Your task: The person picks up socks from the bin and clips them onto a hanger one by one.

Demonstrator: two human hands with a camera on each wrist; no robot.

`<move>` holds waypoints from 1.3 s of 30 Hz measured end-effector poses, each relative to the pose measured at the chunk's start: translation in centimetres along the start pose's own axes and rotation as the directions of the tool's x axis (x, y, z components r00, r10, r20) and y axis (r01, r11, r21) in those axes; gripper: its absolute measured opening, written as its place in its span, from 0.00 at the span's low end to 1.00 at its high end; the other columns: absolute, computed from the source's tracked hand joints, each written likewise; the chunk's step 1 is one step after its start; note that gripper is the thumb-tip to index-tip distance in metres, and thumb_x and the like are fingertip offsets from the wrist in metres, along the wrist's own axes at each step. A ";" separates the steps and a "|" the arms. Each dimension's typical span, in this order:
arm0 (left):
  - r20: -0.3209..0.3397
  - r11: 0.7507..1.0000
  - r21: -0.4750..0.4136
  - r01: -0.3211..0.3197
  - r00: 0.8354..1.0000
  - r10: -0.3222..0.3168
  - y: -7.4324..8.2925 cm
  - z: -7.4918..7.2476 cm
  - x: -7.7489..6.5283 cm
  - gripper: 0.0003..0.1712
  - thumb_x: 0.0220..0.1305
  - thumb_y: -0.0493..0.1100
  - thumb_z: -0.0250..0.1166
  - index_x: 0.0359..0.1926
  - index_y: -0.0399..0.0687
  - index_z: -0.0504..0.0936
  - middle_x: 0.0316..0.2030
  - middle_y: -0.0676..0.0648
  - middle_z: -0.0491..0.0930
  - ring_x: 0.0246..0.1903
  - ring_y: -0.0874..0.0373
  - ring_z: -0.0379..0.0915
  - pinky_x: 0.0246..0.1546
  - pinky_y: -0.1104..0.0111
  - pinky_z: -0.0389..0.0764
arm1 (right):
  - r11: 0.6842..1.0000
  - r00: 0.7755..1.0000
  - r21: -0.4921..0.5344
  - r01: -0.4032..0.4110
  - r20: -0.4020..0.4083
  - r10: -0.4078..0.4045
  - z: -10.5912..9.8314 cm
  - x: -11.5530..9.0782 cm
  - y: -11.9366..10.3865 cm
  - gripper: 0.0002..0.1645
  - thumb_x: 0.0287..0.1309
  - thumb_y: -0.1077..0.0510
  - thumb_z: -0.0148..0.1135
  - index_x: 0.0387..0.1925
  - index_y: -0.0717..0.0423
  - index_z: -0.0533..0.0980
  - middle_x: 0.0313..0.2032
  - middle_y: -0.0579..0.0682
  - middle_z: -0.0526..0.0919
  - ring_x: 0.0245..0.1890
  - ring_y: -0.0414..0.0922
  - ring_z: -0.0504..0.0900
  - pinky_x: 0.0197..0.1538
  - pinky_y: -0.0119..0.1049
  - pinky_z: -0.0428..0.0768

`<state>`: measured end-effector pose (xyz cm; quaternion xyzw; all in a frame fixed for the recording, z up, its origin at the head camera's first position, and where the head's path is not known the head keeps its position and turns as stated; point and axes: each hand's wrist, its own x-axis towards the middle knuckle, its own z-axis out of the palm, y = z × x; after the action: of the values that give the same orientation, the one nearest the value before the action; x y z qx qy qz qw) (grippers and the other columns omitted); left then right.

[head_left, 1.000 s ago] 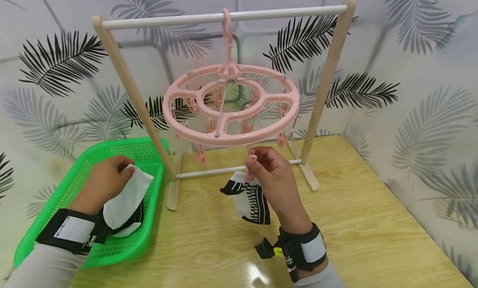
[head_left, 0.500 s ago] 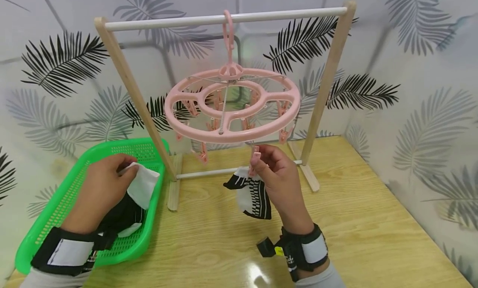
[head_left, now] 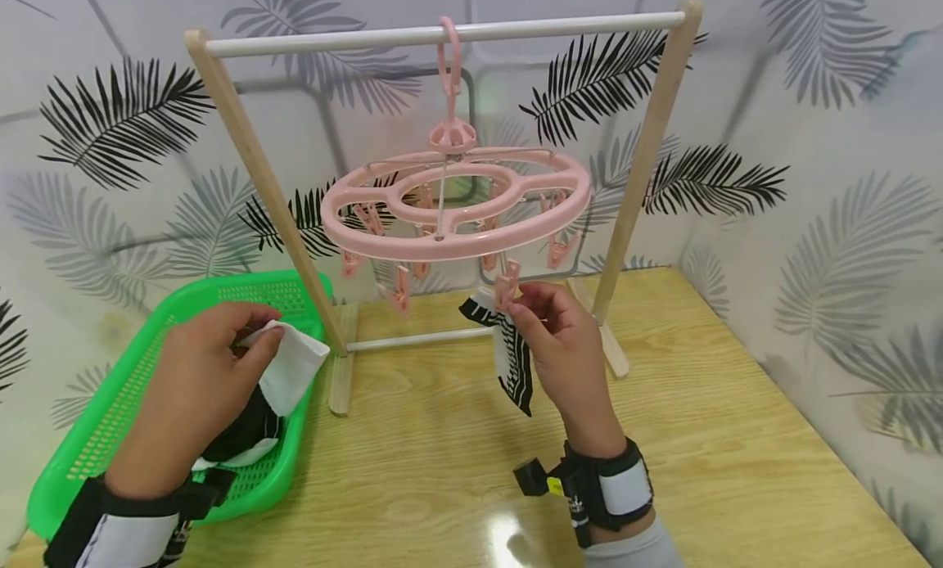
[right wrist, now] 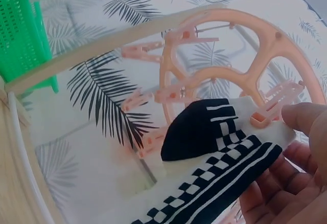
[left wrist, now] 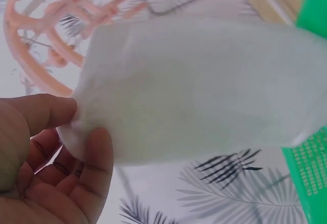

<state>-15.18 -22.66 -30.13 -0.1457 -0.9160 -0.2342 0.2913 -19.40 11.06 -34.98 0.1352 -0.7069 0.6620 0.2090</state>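
A pink clip-and-ring sock hanger [head_left: 457, 245] hangs by its hook from the rack's top bar. One of its front clips [head_left: 507, 286] bites the cuff of a black-and-white patterned sock [right wrist: 196, 129], which dangles below. My right hand [head_left: 563, 339] pinches that cuff at its edge, thumb right beside the clip. Over the basket's right side, my left hand [head_left: 202, 380] pinches one end of a plain white sock [left wrist: 194, 91], whose rest droops from the fingers. Under this hand, a black-and-white sock [head_left: 246, 433] lies in the green basket [head_left: 276, 490], partly covered by the forearm.
The wooden rack's uprights [head_left: 651, 155] stand left and right of the ring, joined low down by a white bar [head_left: 420, 339]. Several other pink clips [head_left: 401, 290] hang bare. Leaf-patterned wall covering [head_left: 818, 249] backs the wood-grain table [head_left: 707, 421].
My right hand has risen slightly and shifted from the clip's handles to the sock's cuff. The clipped sock has turned, and the ring tilts up in front. My left hand has shifted right with the white sock.
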 end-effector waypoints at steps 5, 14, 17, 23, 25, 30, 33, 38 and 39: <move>-0.039 0.999 -0.027 0.021 0.999 -0.022 1.4 0.1 -0.6 0.11 0.62 0.35 0.70 0.46 0.39 0.86 0.37 0.42 0.84 0.28 0.54 0.77 0.26 0.74 0.71 | 0.998 0.999 -0.058 -0.027 -0.027 0.025 -0.5 0.0 0.1 0.15 0.65 0.61 0.64 0.52 0.62 0.78 0.41 0.55 0.81 0.39 0.45 0.80 0.40 0.31 0.78; -0.142 0.958 -0.204 0.199 0.963 -0.230 3.7 -0.4 -1.8 0.11 0.65 0.35 0.68 0.48 0.41 0.85 0.38 0.45 0.84 0.28 0.74 0.72 0.28 0.83 0.69 | 0.995 0.997 -0.096 -0.001 -0.074 -0.007 -0.9 0.0 -0.4 0.13 0.65 0.60 0.64 0.48 0.62 0.79 0.41 0.53 0.81 0.36 0.45 0.78 0.37 0.30 0.77; -0.164 0.947 -0.235 0.222 0.951 -0.263 4.6 -0.3 -2.1 0.11 0.63 0.34 0.69 0.46 0.40 0.86 0.37 0.47 0.84 0.27 0.71 0.74 0.28 0.83 0.71 | 0.995 0.993 -0.100 0.031 -0.109 -0.042 -0.9 0.0 -0.6 0.12 0.65 0.59 0.64 0.47 0.62 0.79 0.39 0.52 0.81 0.33 0.45 0.76 0.34 0.30 0.75; -0.114 0.910 -0.334 0.248 0.947 -0.300 5.5 1.2 -2.4 0.10 0.64 0.35 0.68 0.47 0.40 0.86 0.39 0.45 0.84 0.29 0.69 0.77 0.29 0.82 0.75 | 0.994 0.980 -0.046 0.095 -0.170 -0.101 -0.9 0.0 -1.0 0.11 0.65 0.62 0.63 0.45 0.66 0.79 0.35 0.52 0.80 0.31 0.45 0.75 0.34 0.30 0.75; -0.088 0.903 -0.345 0.256 0.949 -0.303 5.6 1.9 -2.4 0.10 0.65 0.37 0.68 0.47 0.42 0.86 0.40 0.45 0.84 0.30 0.69 0.77 0.30 0.82 0.75 | 0.993 0.977 -0.033 0.109 -0.182 -0.113 -0.9 -0.1 -1.1 0.11 0.65 0.62 0.63 0.44 0.66 0.80 0.34 0.52 0.80 0.32 0.45 0.76 0.34 0.30 0.76; -0.021 0.905 -0.328 0.270 0.956 -0.293 5.7 3.5 -2.7 0.11 0.66 0.39 0.67 0.48 0.44 0.85 0.41 0.47 0.84 0.32 0.65 0.78 0.29 0.79 0.76 | 0.990 0.973 -0.031 0.140 -0.181 -0.143 -0.9 -0.6 -1.5 0.09 0.65 0.62 0.62 0.41 0.66 0.80 0.32 0.53 0.81 0.30 0.44 0.78 0.33 0.30 0.77; 0.018 0.902 -0.321 0.287 0.955 -0.297 5.9 4.1 -2.9 0.11 0.67 0.40 0.67 0.49 0.44 0.85 0.41 0.46 0.85 0.33 0.61 0.78 0.28 0.77 0.78 | 0.985 0.973 -0.056 0.165 -0.157 -0.172 -0.6 -0.9 -1.6 0.09 0.66 0.62 0.62 0.41 0.66 0.80 0.32 0.54 0.82 0.30 0.43 0.78 0.34 0.30 0.77; 0.044 0.903 -0.310 0.298 0.953 -0.300 6.4 4.8 -2.8 0.11 0.66 0.39 0.67 0.48 0.43 0.85 0.42 0.45 0.84 0.33 0.57 0.80 0.29 0.74 0.79 | 0.971 0.967 -0.114 0.211 -0.119 -0.224 -0.5 -1.1 -1.9 0.09 0.65 0.62 0.62 0.41 0.66 0.81 0.34 0.54 0.84 0.32 0.42 0.79 0.39 0.31 0.78; 0.046 0.904 -0.310 0.294 0.955 -0.294 6.5 4.9 -2.7 0.11 0.66 0.39 0.67 0.48 0.43 0.85 0.42 0.45 0.84 0.33 0.57 0.80 0.29 0.73 0.80 | 0.967 0.965 -0.126 0.223 -0.113 -0.237 -0.6 -1.1 -2.0 0.08 0.65 0.62 0.62 0.41 0.66 0.81 0.34 0.54 0.84 0.33 0.42 0.79 0.39 0.31 0.78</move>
<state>-12.76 -14.98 -33.06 -0.0501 -0.8783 -0.4180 0.2268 -17.45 11.34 -33.68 0.1620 -0.7077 0.5996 0.3367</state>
